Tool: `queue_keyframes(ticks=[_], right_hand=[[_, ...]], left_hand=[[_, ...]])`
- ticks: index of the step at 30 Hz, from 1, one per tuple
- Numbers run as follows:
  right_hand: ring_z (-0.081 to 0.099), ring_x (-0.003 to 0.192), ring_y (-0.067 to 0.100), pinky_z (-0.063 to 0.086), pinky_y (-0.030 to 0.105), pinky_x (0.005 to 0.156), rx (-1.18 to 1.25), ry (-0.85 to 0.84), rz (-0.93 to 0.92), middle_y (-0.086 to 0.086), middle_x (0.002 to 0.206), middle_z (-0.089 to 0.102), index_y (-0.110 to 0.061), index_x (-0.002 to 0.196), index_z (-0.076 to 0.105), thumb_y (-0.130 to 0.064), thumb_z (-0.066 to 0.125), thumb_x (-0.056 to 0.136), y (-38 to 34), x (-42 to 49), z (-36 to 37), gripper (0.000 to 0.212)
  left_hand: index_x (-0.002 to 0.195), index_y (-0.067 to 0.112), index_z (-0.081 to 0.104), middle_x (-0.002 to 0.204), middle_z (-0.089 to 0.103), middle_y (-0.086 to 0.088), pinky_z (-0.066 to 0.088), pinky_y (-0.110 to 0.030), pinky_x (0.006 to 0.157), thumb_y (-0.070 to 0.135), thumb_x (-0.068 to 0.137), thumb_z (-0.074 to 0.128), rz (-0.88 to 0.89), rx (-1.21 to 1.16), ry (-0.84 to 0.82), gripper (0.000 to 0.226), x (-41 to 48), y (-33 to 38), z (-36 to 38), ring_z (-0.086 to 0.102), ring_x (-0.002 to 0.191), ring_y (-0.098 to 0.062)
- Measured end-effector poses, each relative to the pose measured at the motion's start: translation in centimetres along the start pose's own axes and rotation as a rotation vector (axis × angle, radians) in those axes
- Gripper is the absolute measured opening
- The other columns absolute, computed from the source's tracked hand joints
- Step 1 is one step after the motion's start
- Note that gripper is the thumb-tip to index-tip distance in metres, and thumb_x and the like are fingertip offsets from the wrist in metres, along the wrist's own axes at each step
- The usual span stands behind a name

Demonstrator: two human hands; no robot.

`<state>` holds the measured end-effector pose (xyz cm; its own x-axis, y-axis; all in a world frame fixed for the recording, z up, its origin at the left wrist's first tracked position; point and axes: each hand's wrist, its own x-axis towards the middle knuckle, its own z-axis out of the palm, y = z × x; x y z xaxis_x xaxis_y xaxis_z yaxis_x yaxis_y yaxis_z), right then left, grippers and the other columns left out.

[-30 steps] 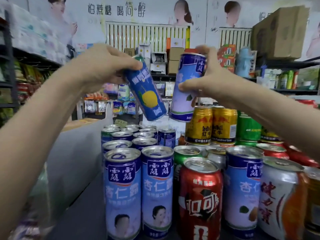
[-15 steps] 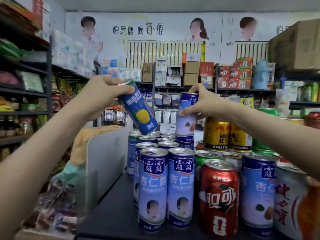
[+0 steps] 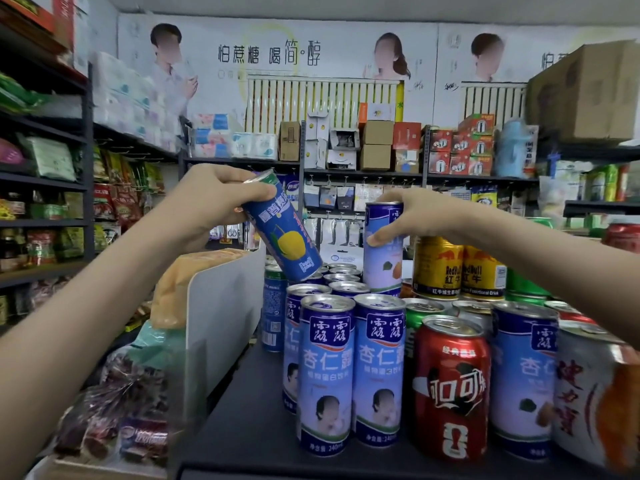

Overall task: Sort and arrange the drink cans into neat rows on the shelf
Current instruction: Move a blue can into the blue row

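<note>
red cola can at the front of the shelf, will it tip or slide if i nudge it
The short red metal cola can looks squatter than the tall slim blue-and-white cans beside it, so it probably slides rather than tips on the smooth dark shelf. Its top looks sealed, so likely full and heavyish.

pale can (image 3: 382, 251) lowered to back row, yellow-fruit can (image 3: 284, 230) lowered

Dark blue can (image 3: 284, 233) in my left hand (image 3: 214, 202): metal, glossy print. Pale blue can (image 3: 382, 258) in my right hand (image 3: 415, 216): same, softer sheen. Front cans (image 3: 327, 375): bare silvery metal tops. Shelf (image 3: 249, 427): dark, matt, smooth. Divider (image 3: 221, 323): white, smooth. Big box (image 3: 585, 95): plain brown cardboard.
</note>
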<state>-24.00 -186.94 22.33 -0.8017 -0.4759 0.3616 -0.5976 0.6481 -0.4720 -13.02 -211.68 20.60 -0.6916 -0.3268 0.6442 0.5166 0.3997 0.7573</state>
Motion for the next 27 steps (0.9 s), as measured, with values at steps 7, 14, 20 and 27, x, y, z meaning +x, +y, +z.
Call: queue_keyframes(ticks=[7,14,20,27], right_hand=[[0.051,0.116,0.025,0.039,0.035,0.103,-0.191,-0.095,0.045,0.006,0.135,0.052,-0.009,0.134,0.048,-0.033,0.083,0.068,0.2,-0.7,1.6,0.079],[0.055,0.083,0.010,0.044,0.021,0.073,-0.427,-0.252,0.071,-0.006,0.090,0.058,-0.010,0.111,0.061,-0.032,0.079,0.073,-0.1,0.1,3.3,0.048],[0.052,0.066,0.011,0.043,0.014,0.053,-0.438,-0.311,0.151,-0.002,0.077,0.054,0.005,0.107,0.062,-0.017,0.072,0.080,-0.5,0.7,4.0,0.036],[0.056,0.116,0.026,0.048,0.032,0.099,-0.376,-0.438,0.182,0.010,0.142,0.047,0.001,0.133,0.049,-0.018,0.069,0.084,-1.0,0.8,3.1,0.056]], left_hand=[[0.099,0.009,0.063,0.089,0.065,-0.006,0.054,-0.034,0.079,0.012,0.077,0.074,0.000,0.002,0.029,0.025,-0.4,-0.9,-1.0,0.062,0.081,-0.015],[0.096,0.015,0.062,0.081,0.063,0.002,0.053,-0.017,0.056,0.010,0.078,0.073,-0.014,0.008,0.015,0.022,-1.2,-2.6,-2.2,0.062,0.065,-0.003],[0.083,0.026,0.061,0.079,0.061,0.001,0.051,-0.033,0.074,0.009,0.079,0.073,0.005,-0.025,0.005,0.021,-1.4,-2.9,-2.8,0.059,0.070,-0.013],[0.089,0.024,0.063,0.091,0.062,-0.005,0.055,-0.028,0.070,0.011,0.076,0.074,0.028,-0.020,-0.027,0.021,-1.3,-2.7,-2.9,0.060,0.076,-0.016]])
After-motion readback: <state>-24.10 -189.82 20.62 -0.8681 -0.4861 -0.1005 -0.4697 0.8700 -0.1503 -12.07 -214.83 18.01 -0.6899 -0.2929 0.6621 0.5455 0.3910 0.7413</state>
